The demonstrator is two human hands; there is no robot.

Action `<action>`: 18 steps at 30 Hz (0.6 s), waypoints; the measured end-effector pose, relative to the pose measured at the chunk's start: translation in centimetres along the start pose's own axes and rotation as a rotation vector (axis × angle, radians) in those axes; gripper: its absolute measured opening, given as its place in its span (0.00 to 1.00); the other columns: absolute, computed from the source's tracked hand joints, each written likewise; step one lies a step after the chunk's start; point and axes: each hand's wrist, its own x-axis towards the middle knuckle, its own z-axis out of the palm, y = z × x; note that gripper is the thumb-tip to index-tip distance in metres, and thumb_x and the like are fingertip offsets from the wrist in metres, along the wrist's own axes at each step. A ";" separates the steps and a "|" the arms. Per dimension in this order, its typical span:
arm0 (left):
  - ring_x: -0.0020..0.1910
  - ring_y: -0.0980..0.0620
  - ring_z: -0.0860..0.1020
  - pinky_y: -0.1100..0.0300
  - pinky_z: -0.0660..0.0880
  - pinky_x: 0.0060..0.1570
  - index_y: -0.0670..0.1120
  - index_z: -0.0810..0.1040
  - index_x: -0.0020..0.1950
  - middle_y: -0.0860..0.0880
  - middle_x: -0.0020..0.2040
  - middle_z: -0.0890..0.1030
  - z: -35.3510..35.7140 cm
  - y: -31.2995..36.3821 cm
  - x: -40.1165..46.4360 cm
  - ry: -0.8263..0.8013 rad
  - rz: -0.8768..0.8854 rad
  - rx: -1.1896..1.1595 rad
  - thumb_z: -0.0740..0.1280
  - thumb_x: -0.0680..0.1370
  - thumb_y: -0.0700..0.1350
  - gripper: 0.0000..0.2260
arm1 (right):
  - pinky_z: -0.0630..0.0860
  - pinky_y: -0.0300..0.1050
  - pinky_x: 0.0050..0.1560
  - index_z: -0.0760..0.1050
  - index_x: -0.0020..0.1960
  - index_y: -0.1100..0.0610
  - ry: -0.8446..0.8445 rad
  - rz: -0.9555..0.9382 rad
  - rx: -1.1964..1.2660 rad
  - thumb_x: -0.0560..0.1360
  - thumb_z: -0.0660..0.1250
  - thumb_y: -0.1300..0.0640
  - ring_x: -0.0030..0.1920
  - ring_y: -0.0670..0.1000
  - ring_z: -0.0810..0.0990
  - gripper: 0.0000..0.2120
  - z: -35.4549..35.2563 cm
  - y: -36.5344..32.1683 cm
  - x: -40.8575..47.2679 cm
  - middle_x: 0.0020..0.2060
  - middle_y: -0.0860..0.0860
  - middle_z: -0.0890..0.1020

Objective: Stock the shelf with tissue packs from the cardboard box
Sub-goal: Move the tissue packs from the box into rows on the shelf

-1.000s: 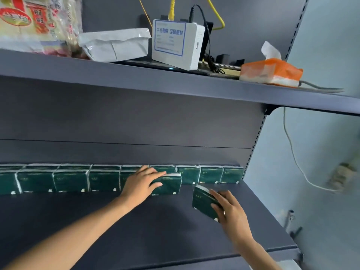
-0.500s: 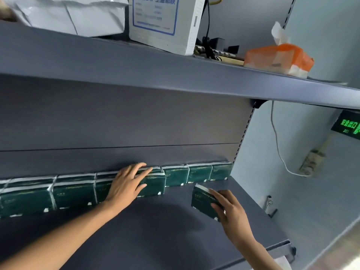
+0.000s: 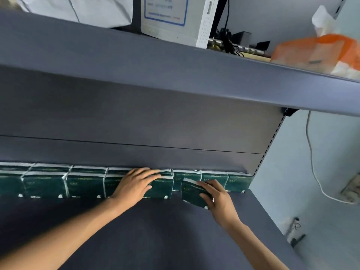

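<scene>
On the lower shelf (image 3: 175, 240), toward 12 o'clock against the back panel, runs a row of dark green packs (image 3: 46, 184), two deep along the left stretch and one deep at the right end. The left hand (image 3: 134, 185) lies flat on the front pack near the middle of the row, fingers straight and slightly spread, pressing it toward the back. At about 3 o'clock from that hand, the right hand (image 3: 214, 194) holds a loose pack (image 3: 191, 193), tilted and just in front of the single back row; the fingers lie over its top and right side, the thumb along its near face, curled enough to grip it. It sits beside the last front pack, with a small gap between them. No cardboard box is in view.

By the look of it, each pack is light and soft, a film-wrapped block that gives under a squeeze, and the wrap is likely a little slick. Taking it across the broad faces, thumb in front and fingers behind, should hold best; pinching a corner would probably just crumple the film. Sliding it square into the gap looks easier than dropping it in.

On the upper shelf (image 3: 194, 78), from 11 to 2 o'clock, stand a white packet (image 3: 78, 10), a white device (image 3: 175, 18) with cables, and an orange tissue bag (image 3: 319, 53).
</scene>
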 end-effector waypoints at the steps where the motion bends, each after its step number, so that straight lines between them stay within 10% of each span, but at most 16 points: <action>1: 0.61 0.53 0.80 0.53 0.77 0.60 0.54 0.80 0.66 0.57 0.64 0.80 0.0 0.1 0.1 -0.011 -0.014 0.008 0.81 0.67 0.48 0.28 | 0.74 0.38 0.51 0.76 0.68 0.47 -0.005 -0.012 0.012 0.79 0.67 0.57 0.50 0.46 0.76 0.17 0.3 0.2 0.6 0.55 0.43 0.74; 6: 0.67 0.54 0.76 0.54 0.70 0.67 0.56 0.76 0.69 0.59 0.69 0.76 -0.3 0.1 0.1 -0.086 -0.080 -0.050 0.78 0.71 0.46 0.27 | 0.69 0.28 0.51 0.78 0.66 0.49 -0.027 -0.039 0.128 0.77 0.69 0.60 0.47 0.37 0.73 0.19 2.1 0.5 3.1 0.52 0.39 0.73; 12: 0.70 0.54 0.73 0.55 0.64 0.71 0.57 0.74 0.71 0.59 0.72 0.73 -0.3 0.0 0.2 -0.132 -0.114 -0.093 0.74 0.76 0.46 0.25 | 0.73 0.40 0.57 0.77 0.66 0.48 0.008 -0.060 0.072 0.75 0.72 0.59 0.56 0.46 0.72 0.22 4.5 1.8 3.3 0.56 0.42 0.72; 18: 0.68 0.55 0.73 0.56 0.68 0.70 0.53 0.68 0.74 0.57 0.73 0.71 -0.6 0.0 -0.4 -0.086 -0.140 -0.067 0.72 0.77 0.50 0.27 | 0.80 0.47 0.43 0.77 0.66 0.51 0.123 -0.090 -0.103 0.70 0.78 0.57 0.59 0.54 0.72 0.26 3.8 2.6 2.3 0.60 0.48 0.74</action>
